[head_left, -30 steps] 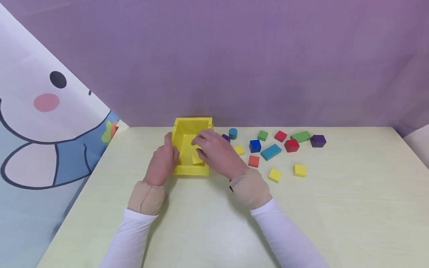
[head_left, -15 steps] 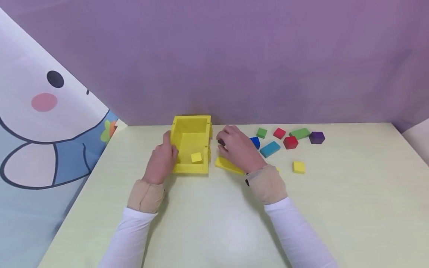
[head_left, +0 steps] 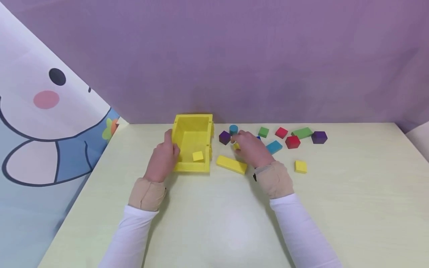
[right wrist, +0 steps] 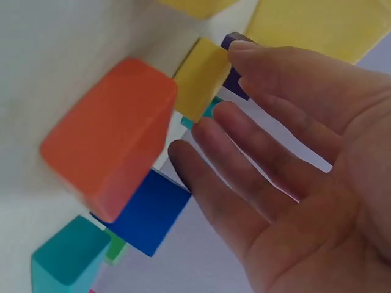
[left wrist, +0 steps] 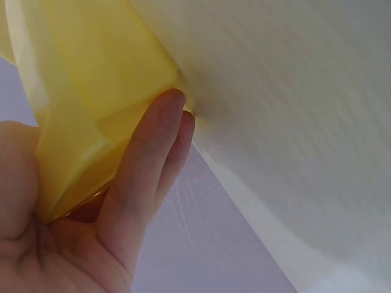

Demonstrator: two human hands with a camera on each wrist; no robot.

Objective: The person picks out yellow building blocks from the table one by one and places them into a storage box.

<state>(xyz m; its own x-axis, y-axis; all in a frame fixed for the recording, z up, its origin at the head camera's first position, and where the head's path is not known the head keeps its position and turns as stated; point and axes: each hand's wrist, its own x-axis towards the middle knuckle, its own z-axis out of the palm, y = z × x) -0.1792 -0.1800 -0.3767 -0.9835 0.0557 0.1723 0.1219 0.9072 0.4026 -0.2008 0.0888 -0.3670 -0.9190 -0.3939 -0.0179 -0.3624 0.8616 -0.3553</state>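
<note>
In the head view, a yellow plastic bin (head_left: pixel 192 166) stands left of the scattered blocks, holding one small yellow block (head_left: pixel 197 156). My left hand (head_left: pixel 161 160) grips its left wall. The left wrist view shows that wall between thumb and fingers (left wrist: pixel 143 165). Over the blocks right of the bin, my right hand (head_left: pixel 253 148) has its fingertips right at a yellow block (right wrist: pixel 201 79), thumb and fingers loosely spread around it. A purple block (head_left: pixel 225 137) and a blue cylinder (head_left: pixel 233 129) are just beyond. In the right wrist view, an orange block (right wrist: pixel 110 134) and blue block (right wrist: pixel 146 210) lie close by.
A long yellow block (head_left: pixel 231 165) lies between bin and right wrist. Farther right are a light-blue block (head_left: pixel 274 147), red block (head_left: pixel 293 142), green block (head_left: pixel 302 133), dark purple block (head_left: pixel 319 137) and yellow block (head_left: pixel 300 166). A purple cloth (head_left: pixel 254 74) rises behind the table.
The right hand has moved right out of the bin, past the purple block, to the yellow block. A long yellow block now shows on the table. The left hand stays on the bin.
</note>
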